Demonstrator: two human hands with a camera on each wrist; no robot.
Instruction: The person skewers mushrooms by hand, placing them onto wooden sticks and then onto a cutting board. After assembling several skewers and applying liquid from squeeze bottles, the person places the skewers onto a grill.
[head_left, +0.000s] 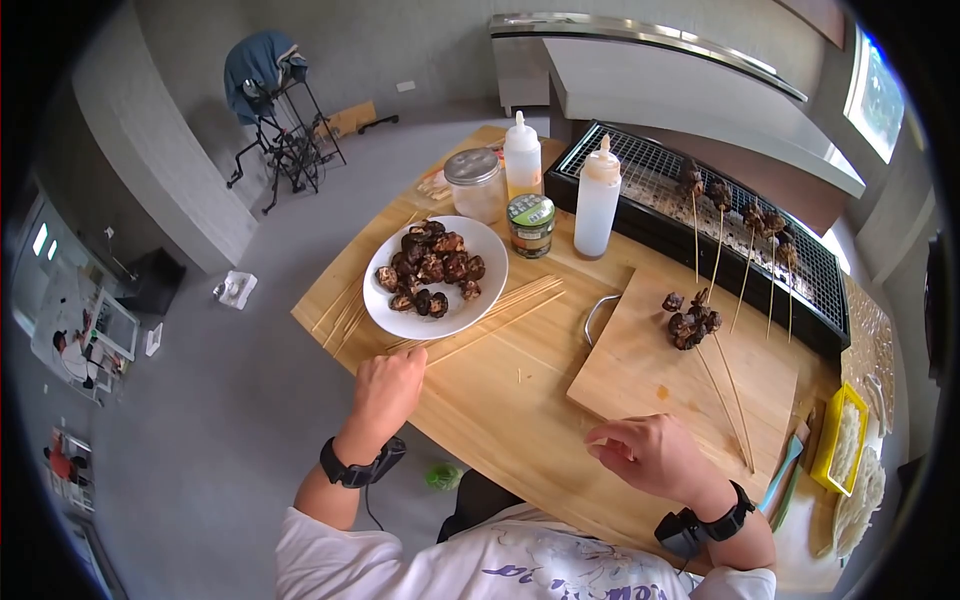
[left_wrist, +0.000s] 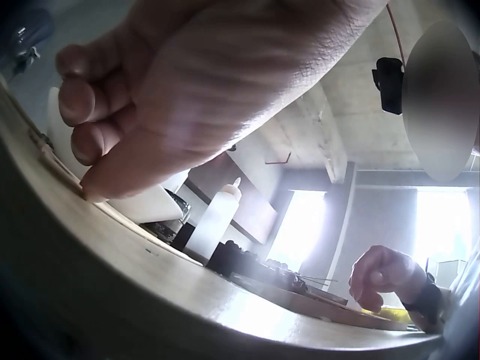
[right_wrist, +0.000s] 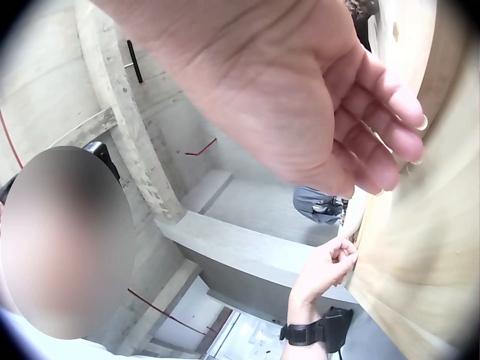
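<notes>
My left hand (head_left: pixel 390 390) is at the table's left edge, fingers curled, its thumb and fingertips on a thin bamboo stick (head_left: pixel 490 332) below the white plate (head_left: pixel 377 300); the thumb partly hides the grip in the left wrist view. Dark mushroom-like pieces (head_left: pixel 430 268) are heaped on the plate, and more sticks lie under and beside it. My right hand (head_left: pixel 655 455), fingers loosely bent and empty, hovers by the front edge of the cutting board (head_left: pixel 620 350). On that board lie skewers with dark pieces (head_left: pixel 690 328).
Behind the plate stand a lidded jar (head_left: pixel 475 190), a small green-labelled jar (head_left: pixel 531 225) and two squeeze bottles (head_left: pixel 522 160). A black grill (head_left: pixel 650 215) with several skewers spans the back right. A yellow tray (head_left: pixel 825 450) and blue-handled tool (head_left: pixel 783 472) are at the right.
</notes>
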